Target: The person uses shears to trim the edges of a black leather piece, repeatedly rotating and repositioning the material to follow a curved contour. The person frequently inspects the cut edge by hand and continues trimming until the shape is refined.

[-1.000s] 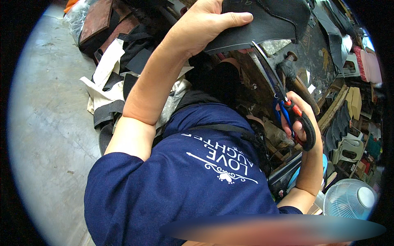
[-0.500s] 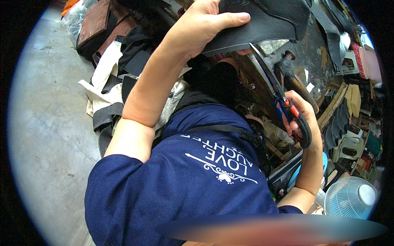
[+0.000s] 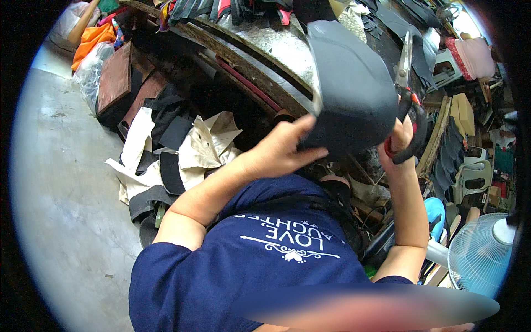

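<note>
A smooth black leather piece (image 3: 354, 83), curved and rounded at its right edge, is held up in front of me above the bench's near edge. My left hand (image 3: 285, 146) grips its lower left corner, thumb and fingers on either side. Around the looped, black-wrapped handles of a pair of scissors (image 3: 406, 69) my right hand (image 3: 402, 138) is closed, just beside the leather's right edge. The blades point up, apart from the leather. Part of the right hand's fingers is hidden behind the leather and handles.
A worn workbench (image 3: 287, 61) stands ahead, with dark strips (image 3: 221, 11) on it. Cream and black scraps (image 3: 199, 146) are heaped at my left, near a brown board (image 3: 115, 77). A fan (image 3: 478, 257) and a pale plastic chair (image 3: 473, 180) are at the right.
The leather has been turned and brought down nearer to me, with my left hand now lower. The scissors have left its edge and moved up, blades now pointing upward.
</note>
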The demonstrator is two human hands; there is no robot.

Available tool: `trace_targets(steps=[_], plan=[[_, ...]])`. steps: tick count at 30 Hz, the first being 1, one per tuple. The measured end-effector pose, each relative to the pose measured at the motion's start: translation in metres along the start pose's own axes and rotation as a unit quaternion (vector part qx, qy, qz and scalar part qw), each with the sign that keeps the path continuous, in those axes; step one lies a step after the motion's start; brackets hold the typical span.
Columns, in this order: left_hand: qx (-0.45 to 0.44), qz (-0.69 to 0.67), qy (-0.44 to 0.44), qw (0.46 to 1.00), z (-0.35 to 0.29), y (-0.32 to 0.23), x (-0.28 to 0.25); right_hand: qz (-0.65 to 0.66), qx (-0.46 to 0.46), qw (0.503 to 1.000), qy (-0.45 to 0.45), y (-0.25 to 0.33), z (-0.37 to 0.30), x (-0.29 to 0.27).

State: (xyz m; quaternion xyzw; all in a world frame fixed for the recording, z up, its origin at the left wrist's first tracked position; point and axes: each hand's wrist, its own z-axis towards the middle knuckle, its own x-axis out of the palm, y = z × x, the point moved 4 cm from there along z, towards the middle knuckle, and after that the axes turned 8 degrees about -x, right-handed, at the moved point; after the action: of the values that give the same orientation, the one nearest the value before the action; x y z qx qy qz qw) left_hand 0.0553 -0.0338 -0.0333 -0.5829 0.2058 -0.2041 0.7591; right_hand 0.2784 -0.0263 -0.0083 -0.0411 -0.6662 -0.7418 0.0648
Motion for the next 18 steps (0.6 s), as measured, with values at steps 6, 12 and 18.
trace_targets(steps=[6, 12, 18], plan=[[-0.054, 0.105, 0.067, 0.991, -0.002, 0.024, -0.008, 0.097, -0.030, 0.995, -0.005, -0.004, -0.008, 0.013], [-0.116, 0.054, 0.024, 0.991, 0.003, 0.032, -0.014, 0.117, -0.013, 0.992, -0.046, 0.006, -0.004, 0.022], [-0.079, -0.341, 0.119, 0.929, 0.018, 0.015, -0.023, -0.170, 0.003, 0.985, -0.035, 0.011, -0.020, 0.031]])
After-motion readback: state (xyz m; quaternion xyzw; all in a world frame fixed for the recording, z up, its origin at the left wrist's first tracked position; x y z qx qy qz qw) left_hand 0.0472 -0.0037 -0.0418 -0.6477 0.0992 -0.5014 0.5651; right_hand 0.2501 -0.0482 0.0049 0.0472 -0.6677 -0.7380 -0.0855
